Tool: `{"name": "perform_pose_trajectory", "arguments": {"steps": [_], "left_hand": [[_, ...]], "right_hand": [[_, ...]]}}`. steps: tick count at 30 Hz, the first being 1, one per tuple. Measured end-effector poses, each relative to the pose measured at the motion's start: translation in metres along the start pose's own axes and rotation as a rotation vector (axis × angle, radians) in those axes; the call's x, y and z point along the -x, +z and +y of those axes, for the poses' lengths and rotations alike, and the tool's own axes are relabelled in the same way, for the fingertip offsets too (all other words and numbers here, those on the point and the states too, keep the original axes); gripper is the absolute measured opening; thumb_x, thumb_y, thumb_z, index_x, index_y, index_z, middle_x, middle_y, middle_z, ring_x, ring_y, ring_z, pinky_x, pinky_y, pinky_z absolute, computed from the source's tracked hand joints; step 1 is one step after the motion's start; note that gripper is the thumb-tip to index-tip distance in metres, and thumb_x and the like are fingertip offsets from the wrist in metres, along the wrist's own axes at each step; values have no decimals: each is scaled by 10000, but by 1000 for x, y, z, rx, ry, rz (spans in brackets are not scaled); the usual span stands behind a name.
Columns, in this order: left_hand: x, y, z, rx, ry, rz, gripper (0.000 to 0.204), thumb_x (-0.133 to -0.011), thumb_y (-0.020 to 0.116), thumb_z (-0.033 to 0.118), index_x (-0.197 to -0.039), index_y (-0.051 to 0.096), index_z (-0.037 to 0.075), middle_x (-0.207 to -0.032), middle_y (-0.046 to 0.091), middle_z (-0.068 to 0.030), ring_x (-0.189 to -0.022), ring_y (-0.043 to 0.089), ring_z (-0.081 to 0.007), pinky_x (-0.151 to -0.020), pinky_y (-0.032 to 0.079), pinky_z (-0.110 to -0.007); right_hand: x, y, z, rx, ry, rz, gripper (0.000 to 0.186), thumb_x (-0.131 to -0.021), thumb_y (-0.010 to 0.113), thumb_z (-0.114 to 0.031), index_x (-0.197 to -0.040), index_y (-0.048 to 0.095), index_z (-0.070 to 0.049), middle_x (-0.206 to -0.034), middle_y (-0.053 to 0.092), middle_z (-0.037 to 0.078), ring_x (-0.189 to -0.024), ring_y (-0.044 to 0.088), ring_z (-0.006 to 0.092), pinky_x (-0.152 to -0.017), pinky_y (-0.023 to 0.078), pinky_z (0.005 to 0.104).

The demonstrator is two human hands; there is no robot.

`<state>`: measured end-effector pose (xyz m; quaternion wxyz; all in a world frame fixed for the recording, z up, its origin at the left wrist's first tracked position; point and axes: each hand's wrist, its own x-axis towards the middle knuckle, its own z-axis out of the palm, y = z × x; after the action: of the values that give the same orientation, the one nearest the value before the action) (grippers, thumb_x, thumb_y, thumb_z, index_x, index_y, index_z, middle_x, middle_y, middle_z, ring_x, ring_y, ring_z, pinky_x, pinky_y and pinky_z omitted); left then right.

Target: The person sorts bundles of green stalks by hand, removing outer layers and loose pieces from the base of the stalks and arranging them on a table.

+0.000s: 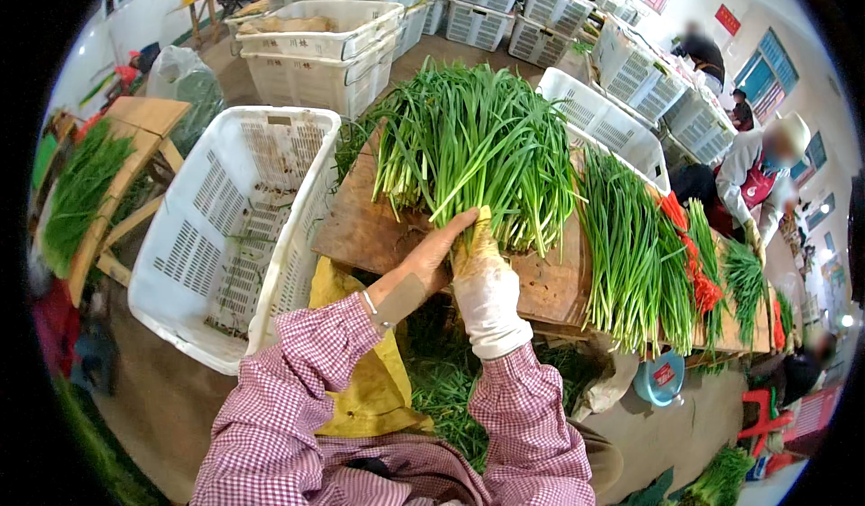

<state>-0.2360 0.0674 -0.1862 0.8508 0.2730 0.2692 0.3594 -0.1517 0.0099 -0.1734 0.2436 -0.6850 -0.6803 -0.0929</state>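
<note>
A large heap of green garlic chives (478, 118) lies on the wooden table (545, 288) before me, pale stem ends toward me. My left hand (434, 252), bare with a band at the wrist, closes around the stem ends of some chives at the heap's near edge. Right beside it, my right hand (478, 258) wears a white glove stained yellow at the fingers and grips the same stems. Both thumbs lie close together; the fingers beneath are partly hidden. Further right, more chives (631, 254) lie in a row beside red ties (696, 258).
An open white crate (203, 245) with leaf scraps stands at my left. Stacked crates (315, 69) rise behind, and another crate (595, 114) sits beyond the table. A yellow sack (374, 380) hangs near my lap. At right are a blue basin (660, 380) and a co-worker (757, 177).
</note>
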Motion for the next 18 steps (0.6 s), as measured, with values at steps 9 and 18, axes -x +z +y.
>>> {"name": "perform_pose_trajectory", "arguments": {"steps": [9,18], "left_hand": [[9,-16,6,58,117,-181,427,-843,520,255,-1170,426,-2,-1079,551,-119,-893,575,-178,-734,510,-307],[-1,-29,-2,-148,121,-21,423,-798,588,230,-1149,469,25,-1059,570,-87,-914,565,-145,-787,483,-286]], "right_hand": [[-18,-47,81,104,136,211,349,-733,645,-335,-965,587,-81,-739,616,46,-571,569,121,-517,478,253],[-16,-9,81,-11,-65,-120,273,-829,514,-290,-1000,541,-78,-747,607,107,-667,602,197,-584,489,278]]}}
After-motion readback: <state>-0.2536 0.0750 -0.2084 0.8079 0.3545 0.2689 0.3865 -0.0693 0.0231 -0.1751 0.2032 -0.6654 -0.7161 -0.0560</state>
